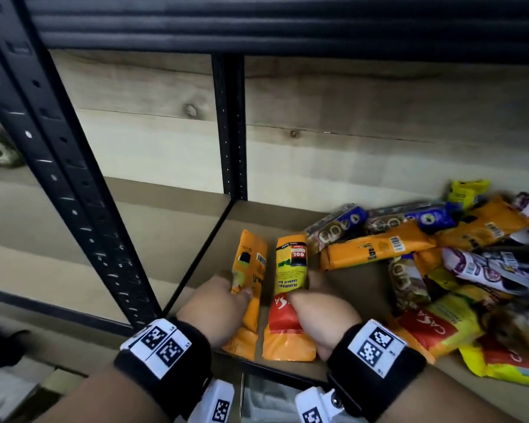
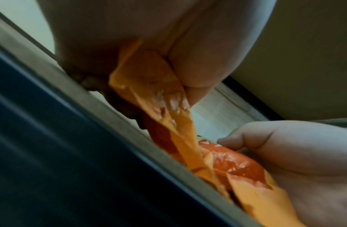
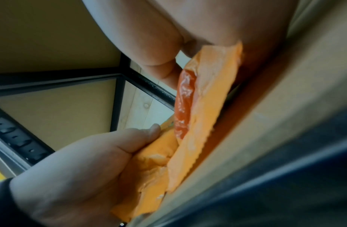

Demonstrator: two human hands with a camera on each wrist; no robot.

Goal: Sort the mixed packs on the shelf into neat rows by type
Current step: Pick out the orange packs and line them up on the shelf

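Two orange garbage-bag packs lie side by side, lengthwise, at the left end of the shelf board (image 1: 208,236). My left hand (image 1: 237,285) grips the left pack (image 1: 252,257), which shows its plain back with a barcode. My right hand (image 1: 303,288) grips the right pack (image 1: 290,264), which shows a yellow label and a red band. In the left wrist view my thumb and fingers pinch the crinkled orange pack (image 2: 147,73). In the right wrist view the red-and-orange pack (image 3: 203,107) sits in my right hand, with the left hand (image 3: 81,161) beside it.
A jumbled pile of mixed packs (image 1: 440,257), orange, blue, purple, yellow and red, fills the right half of the shelf. A black front upright (image 1: 74,193) stands left, a rear upright (image 1: 231,132) against the wooden wall. The upper shelf edge (image 1: 287,22) hangs overhead.
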